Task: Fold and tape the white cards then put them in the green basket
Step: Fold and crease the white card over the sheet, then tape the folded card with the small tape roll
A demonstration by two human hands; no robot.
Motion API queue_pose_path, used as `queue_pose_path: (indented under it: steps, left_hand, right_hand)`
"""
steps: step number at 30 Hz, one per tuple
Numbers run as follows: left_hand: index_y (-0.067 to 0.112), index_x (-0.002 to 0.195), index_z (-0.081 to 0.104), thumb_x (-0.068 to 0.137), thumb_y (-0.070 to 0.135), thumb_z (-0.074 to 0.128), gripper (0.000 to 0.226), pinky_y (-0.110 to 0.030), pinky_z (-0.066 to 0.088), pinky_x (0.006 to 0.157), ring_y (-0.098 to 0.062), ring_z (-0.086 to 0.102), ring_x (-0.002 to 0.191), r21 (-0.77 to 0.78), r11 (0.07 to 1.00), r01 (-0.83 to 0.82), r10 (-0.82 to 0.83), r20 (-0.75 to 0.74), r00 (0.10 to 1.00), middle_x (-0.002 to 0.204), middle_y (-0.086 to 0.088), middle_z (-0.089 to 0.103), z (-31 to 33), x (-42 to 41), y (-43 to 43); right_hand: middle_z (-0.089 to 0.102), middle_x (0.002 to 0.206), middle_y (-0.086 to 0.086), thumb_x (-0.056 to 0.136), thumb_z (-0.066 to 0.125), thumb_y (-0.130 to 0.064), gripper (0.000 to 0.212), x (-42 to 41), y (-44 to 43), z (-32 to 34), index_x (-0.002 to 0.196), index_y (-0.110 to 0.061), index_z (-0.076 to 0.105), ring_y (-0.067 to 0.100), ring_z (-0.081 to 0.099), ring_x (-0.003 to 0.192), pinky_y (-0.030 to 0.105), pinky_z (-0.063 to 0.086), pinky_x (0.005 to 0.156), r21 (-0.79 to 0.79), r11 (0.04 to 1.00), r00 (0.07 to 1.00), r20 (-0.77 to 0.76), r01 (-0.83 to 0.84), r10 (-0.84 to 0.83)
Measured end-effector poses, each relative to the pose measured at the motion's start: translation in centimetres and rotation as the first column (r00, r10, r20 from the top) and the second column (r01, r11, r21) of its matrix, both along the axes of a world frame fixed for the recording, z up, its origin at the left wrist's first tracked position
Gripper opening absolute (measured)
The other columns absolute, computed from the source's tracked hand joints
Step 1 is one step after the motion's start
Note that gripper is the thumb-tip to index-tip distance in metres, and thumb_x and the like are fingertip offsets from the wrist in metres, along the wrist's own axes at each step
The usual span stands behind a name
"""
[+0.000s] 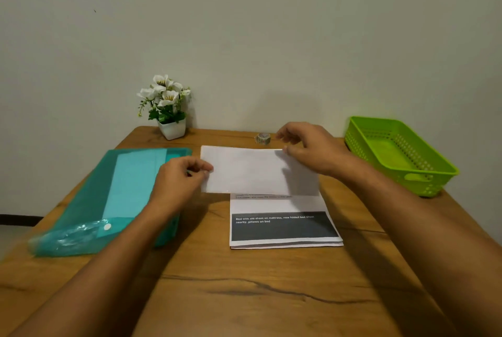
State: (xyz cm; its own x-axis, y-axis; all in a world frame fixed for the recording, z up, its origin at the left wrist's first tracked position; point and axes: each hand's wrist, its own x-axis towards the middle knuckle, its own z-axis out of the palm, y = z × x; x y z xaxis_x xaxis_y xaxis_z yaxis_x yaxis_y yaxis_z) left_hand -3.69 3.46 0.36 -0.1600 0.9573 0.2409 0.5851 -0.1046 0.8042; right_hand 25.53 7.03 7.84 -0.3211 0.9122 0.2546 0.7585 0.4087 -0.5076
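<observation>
White rectangular paper card (244, 171): held just above the stack of printed white sheets with a dark caption band (282, 225), at the middle of the brown wooden table (244, 296), well apart from the lime-green perforated plastic basket (361, 143) at the right edge. No white card shows inside the basket.

Left hand (182, 176): pinching the card's left edge, fingers curled.

Right hand (307, 149): pinching the card's upper right corner between thumb and fingers.

Small roll of tape (262, 138): at the back of the table, just beside the right hand.

Risks, as I judge them from my end:
- The card is held by two light pinches only, so it could slip or swing and the fold would land crooked.
- Folding in the air (no flat surface pressing back) invites uneven edges, so the tape would then fix a skewed card.
- The right hand is close to the tape roll, and a careless reach could nudge it toward the back edge of the table.

Hard to make out:
- I cannot tell whether the card is already folded or a single layer.
- The fingers behind the card are hidden.
- The card covers the top of the printed stack, and the small lines just below its edge are blurred.
- The tape roll is too small to show its loose end.
</observation>
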Motion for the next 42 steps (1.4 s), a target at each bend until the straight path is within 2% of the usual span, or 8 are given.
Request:
queue_pose_path:
  steps: [5,9,14,23,29,32,36,42]
  left_hand:
    - [0.033,0.103,0.07,0.094,0.021,0.07,0.015,-0.025,0.055,0.076,-0.01,0.059,0.092,-0.196,0.977,-0.089,0.031,-0.282,0.959,0.107,0.005,0.065,-1.7,-2.5,-0.1]
    - [0.035,0.11,0.068,0.091,0.028,0.073,0.021,-0.036,0.061,0.083,-0.017,0.062,0.106,-0.152,0.981,-0.121,0.038,-0.462,0.886,0.121,0.002,0.066,-2.5,-2.1,0.0]
    - [0.033,0.119,0.058,0.09,0.031,0.075,0.033,-0.035,0.058,0.079,-0.027,0.055,0.124,-0.145,0.97,-0.196,0.063,-0.629,0.774,0.137,-0.004,0.05,-2.1,-1.1,0.6]
    - [0.03,0.114,0.061,0.093,0.038,0.07,0.024,-0.028,0.044,0.064,-0.009,0.057,0.084,-0.08,0.995,0.065,-0.096,-0.504,0.858,0.096,0.009,0.062,0.3,3.9,7.2]
    - [0.028,0.147,0.041,0.093,0.054,0.063,0.064,-0.048,0.057,0.086,-0.027,0.059,0.11,-0.203,0.979,0.037,-0.154,-0.6,0.785,0.13,-0.007,0.059,0.3,7.4,16.1]
    - [0.032,0.152,0.032,0.09,0.065,0.06,0.076,-0.047,0.056,0.086,-0.031,0.06,0.113,-0.238,0.969,0.061,-0.209,-0.668,0.714,0.133,-0.01,0.058,-0.1,9.3,18.7]
    - [0.03,0.141,0.044,0.093,0.061,0.059,0.059,-0.037,0.049,0.074,-0.023,0.057,0.096,-0.226,0.965,0.137,-0.26,-0.716,0.648,0.125,-0.005,0.065,-0.7,11.7,20.4]
    - [0.026,0.113,0.069,0.094,0.054,0.062,0.034,-0.035,0.05,0.075,-0.027,0.065,0.101,-0.139,0.984,0.114,-0.18,-0.738,0.651,0.113,-0.003,0.071,-1.2,12.9,21.7]
  right_hand:
    - [0.062,0.125,-0.004,0.098,0.066,-0.025,0.025,0.8,0.9,-4.8,0.123,-0.025,0.067,0.015,0.057,0.116,0.03,0.043,0.089,0.004,0.999,0.995,0.089,0.053,-0.053]
    - [0.06,0.135,-0.004,0.099,0.063,-0.04,0.032,1.3,0.6,-8.8,0.13,-0.032,0.062,0.02,0.055,0.126,0.044,0.048,0.103,-0.118,0.99,0.977,0.206,0.081,-0.056]
    - [0.06,0.134,-0.005,0.101,0.053,-0.053,0.036,1.8,0.8,-10.0,0.129,-0.033,0.065,0.021,0.055,0.122,0.043,0.048,0.099,-0.066,0.994,0.949,0.309,0.086,-0.062]
    - [0.059,0.124,-0.008,0.1,0.054,-0.051,0.029,2.0,0.8,-12.9,0.12,-0.032,0.063,0.021,0.05,0.113,0.039,0.038,0.094,0.107,0.99,0.971,0.21,0.096,-0.116]
    - [0.057,0.126,-0.008,0.102,0.051,-0.051,0.032,2.1,0.9,-13.2,0.124,-0.032,0.062,0.018,0.048,0.113,0.04,0.038,0.095,0.109,0.99,0.976,0.192,0.083,-0.103]
    - [0.056,0.128,-0.008,0.102,0.049,-0.052,0.034,2.1,1.1,-13.3,0.126,-0.032,0.061,0.018,0.049,0.116,0.041,0.038,0.098,0.107,0.99,0.976,0.19,0.088,-0.107]
    - [0.057,0.128,-0.008,0.102,0.048,-0.053,0.034,2.0,1.3,-13.5,0.127,-0.033,0.061,0.018,0.049,0.117,0.044,0.04,0.101,0.108,0.99,0.977,0.182,0.092,-0.111]
    - [0.056,0.128,-0.008,0.102,0.048,-0.052,0.034,2.1,1.3,-13.6,0.127,-0.033,0.06,0.018,0.048,0.116,0.043,0.039,0.1,0.11,0.989,0.976,0.186,0.095,-0.114]
